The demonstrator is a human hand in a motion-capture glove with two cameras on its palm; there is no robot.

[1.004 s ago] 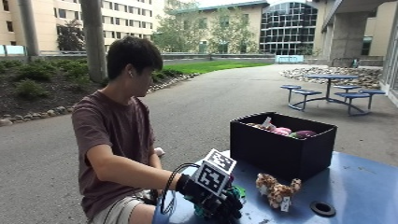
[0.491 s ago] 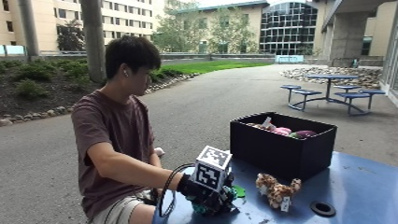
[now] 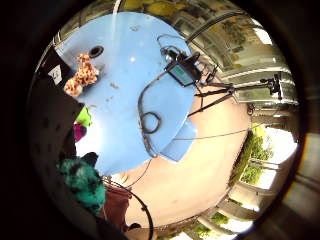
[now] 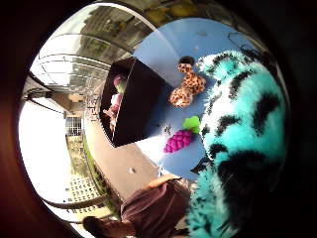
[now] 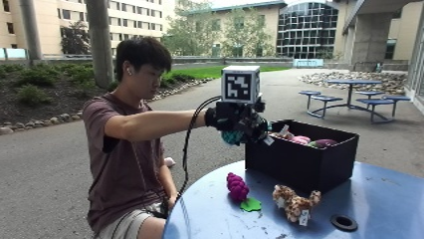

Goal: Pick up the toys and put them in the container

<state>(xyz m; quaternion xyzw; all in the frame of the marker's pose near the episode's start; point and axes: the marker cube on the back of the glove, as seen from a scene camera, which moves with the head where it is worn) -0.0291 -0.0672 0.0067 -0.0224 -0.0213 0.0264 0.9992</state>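
You wore a maroon short-sleeved T-shirt [image 5: 122,164] and light shorts [image 5: 126,226]. A black glove covered your right hand [image 5: 232,119], reaching just past the wrist. Your hair was dark and short, and a small earbud sat in your ear.

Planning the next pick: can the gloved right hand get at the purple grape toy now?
Probably not yet: the right hand grips a teal plush toy. The grape toy lies uncovered on the table.
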